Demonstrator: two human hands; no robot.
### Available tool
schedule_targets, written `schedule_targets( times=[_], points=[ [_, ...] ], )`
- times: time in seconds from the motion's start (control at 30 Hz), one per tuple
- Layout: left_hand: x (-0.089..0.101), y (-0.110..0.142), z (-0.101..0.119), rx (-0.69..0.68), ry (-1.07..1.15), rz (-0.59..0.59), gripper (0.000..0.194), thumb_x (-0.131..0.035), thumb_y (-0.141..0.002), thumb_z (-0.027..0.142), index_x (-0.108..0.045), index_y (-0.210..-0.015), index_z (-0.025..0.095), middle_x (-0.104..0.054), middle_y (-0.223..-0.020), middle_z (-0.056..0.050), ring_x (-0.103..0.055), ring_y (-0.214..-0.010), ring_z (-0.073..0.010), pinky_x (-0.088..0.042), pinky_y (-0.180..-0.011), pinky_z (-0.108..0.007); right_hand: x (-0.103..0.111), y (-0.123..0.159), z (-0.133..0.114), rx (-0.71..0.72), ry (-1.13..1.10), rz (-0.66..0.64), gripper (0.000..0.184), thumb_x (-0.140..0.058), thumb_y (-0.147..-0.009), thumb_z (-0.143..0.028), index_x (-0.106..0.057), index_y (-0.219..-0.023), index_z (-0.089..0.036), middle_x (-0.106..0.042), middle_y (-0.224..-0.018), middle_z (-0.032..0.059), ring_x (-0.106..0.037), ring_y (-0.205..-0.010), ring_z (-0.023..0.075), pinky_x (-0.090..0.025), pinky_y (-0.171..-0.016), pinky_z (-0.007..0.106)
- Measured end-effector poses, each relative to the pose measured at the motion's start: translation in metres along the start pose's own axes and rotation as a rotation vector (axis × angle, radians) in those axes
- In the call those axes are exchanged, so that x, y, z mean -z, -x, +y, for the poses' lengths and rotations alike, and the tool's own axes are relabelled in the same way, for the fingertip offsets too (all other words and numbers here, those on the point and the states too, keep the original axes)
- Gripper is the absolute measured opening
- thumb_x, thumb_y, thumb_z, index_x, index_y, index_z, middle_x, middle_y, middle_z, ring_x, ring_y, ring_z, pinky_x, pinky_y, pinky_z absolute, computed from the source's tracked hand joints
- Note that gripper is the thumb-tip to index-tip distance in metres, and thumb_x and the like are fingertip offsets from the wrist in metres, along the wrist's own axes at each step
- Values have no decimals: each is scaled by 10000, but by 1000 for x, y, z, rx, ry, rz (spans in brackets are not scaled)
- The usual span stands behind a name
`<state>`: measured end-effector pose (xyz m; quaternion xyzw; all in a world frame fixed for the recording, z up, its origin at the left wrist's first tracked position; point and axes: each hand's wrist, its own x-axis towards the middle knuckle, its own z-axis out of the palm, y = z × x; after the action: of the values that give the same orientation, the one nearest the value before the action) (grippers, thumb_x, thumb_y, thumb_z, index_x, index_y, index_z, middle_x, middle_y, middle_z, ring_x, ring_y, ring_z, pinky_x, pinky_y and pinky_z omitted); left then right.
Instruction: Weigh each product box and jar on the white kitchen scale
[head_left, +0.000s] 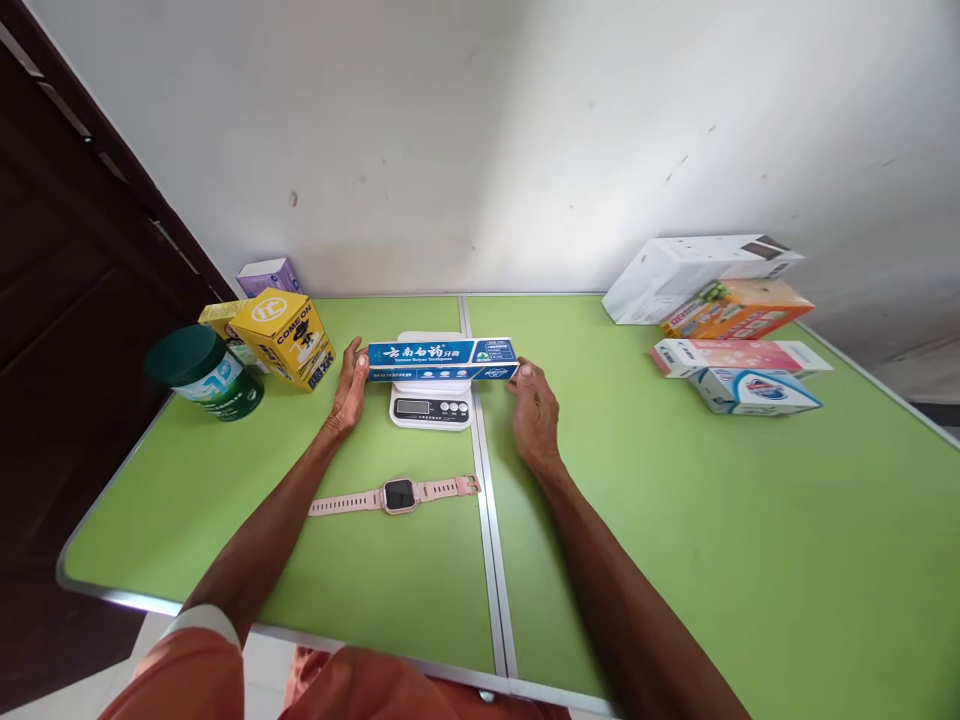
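A long blue toothpaste box (442, 360) lies level across the white kitchen scale (430, 410), hiding most of its platform. I cannot tell whether the box rests on the scale or is held just above it. At its left end my left hand (351, 388) is closed, thumb against the box's edge. My right hand (535, 412) grips the other end with thumb and curled fingers. The scale's display and buttons show in front of the box. Nearer to me, a pink smartwatch (399, 496) lies stretched out flat.
On the left stand a green canister (214, 380), yellow boxes (289, 340) and a purple box (270, 275). To the right are a white box (690, 275), an orange box (750, 308), a pink-and-white box (735, 356) and a blue-and-white box (754, 390). A metal seam (491, 540) divides the green table.
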<state>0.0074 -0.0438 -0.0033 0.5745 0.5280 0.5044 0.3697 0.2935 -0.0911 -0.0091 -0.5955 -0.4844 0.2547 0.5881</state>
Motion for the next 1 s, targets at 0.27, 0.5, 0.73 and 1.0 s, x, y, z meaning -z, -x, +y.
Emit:
schedule_targets(
  times=[0.27, 0.5, 0.73, 1.0],
  points=[
    [0, 5, 1, -16, -32, 44, 868, -440, -967, 892, -544, -1530, 240, -603, -1586, -169, -552, -1519, -336, -443, -1274, -538, 1, 0, 0, 50, 35, -26, 695, -309, -1061, -760, -696, -1229, -207, -755, -1240, 144, -679, -1149, 285, -553, -1073, 514],
    [-1, 5, 5, -94, -107, 25, 881, -345, -990, 895, -606, -1454, 192, -654, -1510, -176, -600, -1440, -310, -463, -1250, -483, 1, 1, -2, 76, 32, -42, 679, -326, -1072, -743, -698, -1209, -191, -769, -1202, 143, -681, -1099, 280, -549, -1059, 513],
    [-2, 4, 5, -138, -116, 17, 905, -344, -969, 921, -651, -1394, 183, -707, -1421, -176, -649, -1349, -315, -470, -1232, -496, 0, 0, 1, 88, 29, -23, 701, -322, -1067, -772, -712, -1196, -203, -779, -1184, 130, -688, -1089, 288, -549, -1036, 513],
    [0, 4, 4, -125, -153, 7, 885, -369, -972, 910, -650, -1413, 196, -713, -1428, -175, -649, -1362, -326, -489, -1217, -504, 1, 0, 2, 82, 25, -24, 688, -339, -1063, -774, -718, -1194, -215, -785, -1187, 128, -694, -1093, 294, -547, -1041, 528]
  ],
)
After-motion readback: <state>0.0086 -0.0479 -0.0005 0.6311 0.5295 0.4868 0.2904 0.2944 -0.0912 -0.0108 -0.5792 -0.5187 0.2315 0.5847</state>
